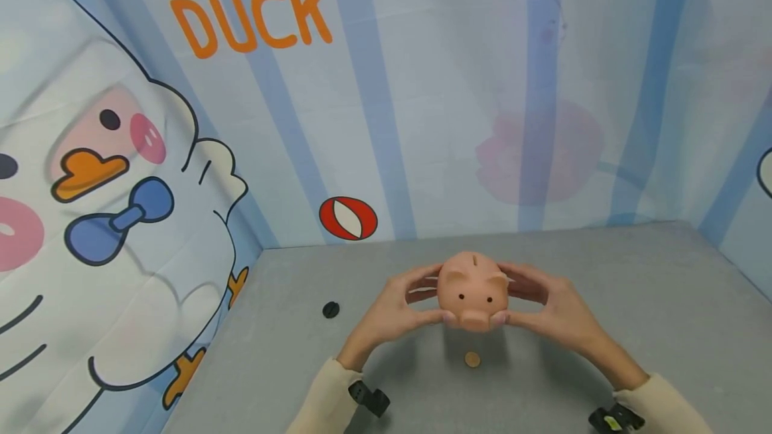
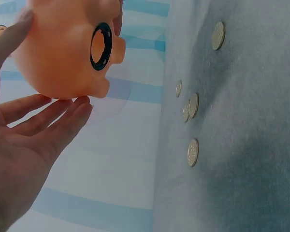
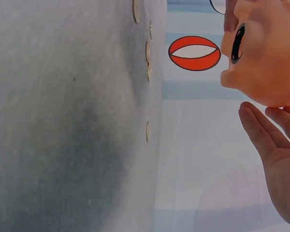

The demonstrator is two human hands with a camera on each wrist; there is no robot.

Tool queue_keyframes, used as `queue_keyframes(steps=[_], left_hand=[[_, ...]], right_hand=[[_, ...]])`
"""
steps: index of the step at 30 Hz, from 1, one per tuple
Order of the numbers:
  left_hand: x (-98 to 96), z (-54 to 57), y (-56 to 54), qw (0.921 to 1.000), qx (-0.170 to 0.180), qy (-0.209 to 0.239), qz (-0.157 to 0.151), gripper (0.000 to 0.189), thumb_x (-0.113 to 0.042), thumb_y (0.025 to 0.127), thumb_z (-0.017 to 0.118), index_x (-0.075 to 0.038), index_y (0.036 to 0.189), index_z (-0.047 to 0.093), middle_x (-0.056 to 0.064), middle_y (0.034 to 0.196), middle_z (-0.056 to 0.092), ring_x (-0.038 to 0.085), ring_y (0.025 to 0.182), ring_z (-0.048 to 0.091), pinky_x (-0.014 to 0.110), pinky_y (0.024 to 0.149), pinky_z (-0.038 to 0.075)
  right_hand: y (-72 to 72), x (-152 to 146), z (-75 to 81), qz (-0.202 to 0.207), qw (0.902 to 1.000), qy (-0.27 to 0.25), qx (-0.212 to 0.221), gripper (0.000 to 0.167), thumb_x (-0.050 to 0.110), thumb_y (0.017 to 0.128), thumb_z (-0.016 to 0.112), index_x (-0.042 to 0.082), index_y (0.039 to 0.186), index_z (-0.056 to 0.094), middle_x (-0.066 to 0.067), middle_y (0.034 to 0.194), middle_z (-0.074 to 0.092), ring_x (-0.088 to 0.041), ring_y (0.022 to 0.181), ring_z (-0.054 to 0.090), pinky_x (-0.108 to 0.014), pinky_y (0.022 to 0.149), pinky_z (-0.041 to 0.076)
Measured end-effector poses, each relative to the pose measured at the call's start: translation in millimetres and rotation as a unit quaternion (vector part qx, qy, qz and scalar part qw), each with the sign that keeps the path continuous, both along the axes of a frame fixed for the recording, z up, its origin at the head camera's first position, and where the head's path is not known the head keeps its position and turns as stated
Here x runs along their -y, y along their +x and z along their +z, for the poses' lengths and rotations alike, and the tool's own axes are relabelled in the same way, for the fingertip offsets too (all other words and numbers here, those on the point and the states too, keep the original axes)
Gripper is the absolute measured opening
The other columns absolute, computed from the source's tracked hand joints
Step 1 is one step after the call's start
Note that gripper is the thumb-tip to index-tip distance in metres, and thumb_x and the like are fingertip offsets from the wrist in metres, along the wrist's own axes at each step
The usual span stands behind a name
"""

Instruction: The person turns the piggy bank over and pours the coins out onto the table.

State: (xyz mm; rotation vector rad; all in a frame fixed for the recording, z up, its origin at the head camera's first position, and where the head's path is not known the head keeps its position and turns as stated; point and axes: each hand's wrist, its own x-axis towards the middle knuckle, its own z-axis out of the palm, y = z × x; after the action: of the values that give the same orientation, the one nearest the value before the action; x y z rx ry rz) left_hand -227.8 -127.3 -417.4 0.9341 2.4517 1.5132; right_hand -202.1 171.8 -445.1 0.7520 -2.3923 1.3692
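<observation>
A peach-pink piggy bank (image 1: pixel 473 290) is held up over the table, its snout toward me and a coin slot on top. On one side my left hand (image 1: pixel 401 303) grips it, thumb at the front and fingers on its side. My right hand (image 1: pixel 551 303) holds the opposite side in the same way. Underneath, a round hole with a black rim (image 2: pixel 101 47) shows in the left wrist view. One coin (image 1: pixel 472 359) lies on the table in front of the pig. In the left wrist view several coins (image 2: pixel 192 152) lie below the pig, two of them overlapping.
A small round black plug (image 1: pixel 330 310) with a groove lies on the grey table (image 1: pixel 289 367), left of my left hand. Behind stands a striped blue-and-white cloth backdrop (image 1: pixel 434 86) with a printed duck (image 1: pixel 199 320) on the left.
</observation>
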Motion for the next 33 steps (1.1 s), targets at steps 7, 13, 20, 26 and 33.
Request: queue_keyframes(steps=[7,13,20,26,33], left_hand=[[-2.2,-3.1,-4.0,0.9996,0.019,-0.016,0.014,0.064,-0.045,0.095,0.078,-0.025,0.153,0.056,-0.001,0.149,0.064,0.019,0.13,0.068,0.034,0.11,0.057],[-9.9,-5.2,-6.3,0.9969,0.019,-0.042,0.064,0.053,-0.06,0.1,0.064,-0.023,0.138,0.07,-0.003,0.123,0.078,0.017,0.107,0.076,0.035,0.093,0.064],[-16.4,-8.3,-6.6,0.9945,0.048,-0.029,0.089,0.054,-0.064,0.1,0.06,-0.016,0.112,0.082,0.001,0.084,0.079,0.039,0.085,0.078,0.053,0.077,0.066],[-16.8,-8.5,-6.2,0.9946,0.055,-0.028,0.084,0.058,-0.067,0.099,0.06,-0.016,0.117,0.081,0.001,0.091,0.081,0.034,0.086,0.079,0.054,0.081,0.066],[-14.9,-10.6,-7.9,0.9959,0.062,-0.016,0.065,0.063,-0.062,0.099,0.063,-0.011,0.134,0.072,0.008,0.109,0.081,0.035,0.093,0.079,0.051,0.086,0.067]], right_hand=[[-0.4,2.7,4.8,-0.008,0.9964,-0.025,0.081,0.06,0.023,0.095,0.08,0.002,0.147,0.059,-0.023,0.143,0.066,-0.004,0.106,0.076,-0.027,0.087,0.066],[-3.2,7.9,10.3,-0.012,0.9898,-0.024,0.14,0.047,0.035,0.107,0.063,0.003,0.141,0.065,-0.02,0.126,0.075,-0.006,0.094,0.077,-0.029,0.081,0.066],[-6.1,11.0,12.1,-0.007,0.9774,-0.039,0.208,0.055,0.043,0.111,0.052,-0.004,0.138,0.066,-0.02,0.114,0.078,-0.018,0.082,0.08,-0.035,0.077,0.068],[-6.8,9.5,11.6,0.005,0.9758,-0.041,0.215,0.055,0.041,0.112,0.052,-0.004,0.139,0.064,-0.02,0.113,0.078,-0.018,0.084,0.079,-0.034,0.077,0.068],[-7.8,8.2,9.8,0.018,0.9801,-0.036,0.194,0.052,0.038,0.111,0.054,-0.003,0.142,0.062,-0.022,0.122,0.075,-0.011,0.091,0.078,-0.031,0.08,0.067]])
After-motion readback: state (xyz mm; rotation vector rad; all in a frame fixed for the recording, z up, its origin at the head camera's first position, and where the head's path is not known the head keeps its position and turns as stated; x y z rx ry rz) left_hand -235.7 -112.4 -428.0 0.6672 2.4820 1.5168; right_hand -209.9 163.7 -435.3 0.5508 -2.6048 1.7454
